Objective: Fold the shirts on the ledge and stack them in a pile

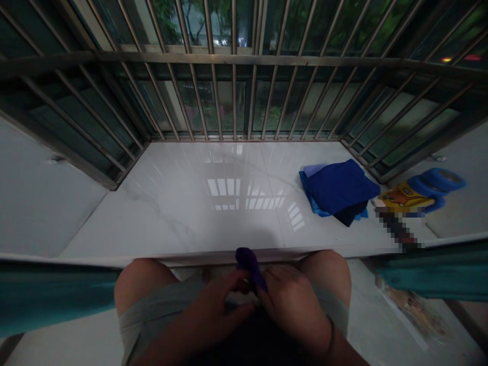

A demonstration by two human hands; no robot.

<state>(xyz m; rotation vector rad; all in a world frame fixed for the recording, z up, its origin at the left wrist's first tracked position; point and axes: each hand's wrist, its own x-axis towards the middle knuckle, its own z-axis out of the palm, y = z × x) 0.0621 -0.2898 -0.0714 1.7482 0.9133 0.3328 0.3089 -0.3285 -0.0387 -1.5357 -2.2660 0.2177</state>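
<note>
Above my lap I have a small, dark purple sock-like piece of cloth (247, 260), its rounded end pointing up and to the left. My right hand (287, 292) is closed round its lower right side, with the fingers bent. From the left, my left hand (223, 307) meets the same cloth, index finger and thumb curled toward it with a gap between them. Dim light and slight blur hide exactly where these fingertips grip. A pile of folded blue clothes (339, 188) lies on the white marble sill, ahead and to the right.
A blue and yellow bottle (419, 190) with a cartoon picture lies by the right wall, beside a blurred-out object (398, 229). Metal window bars (232, 59) rise behind the sill (171, 203). Teal curtains (438, 269) hang at both sides. My knees (328, 272) touch or nearly touch the sill's front edge.
</note>
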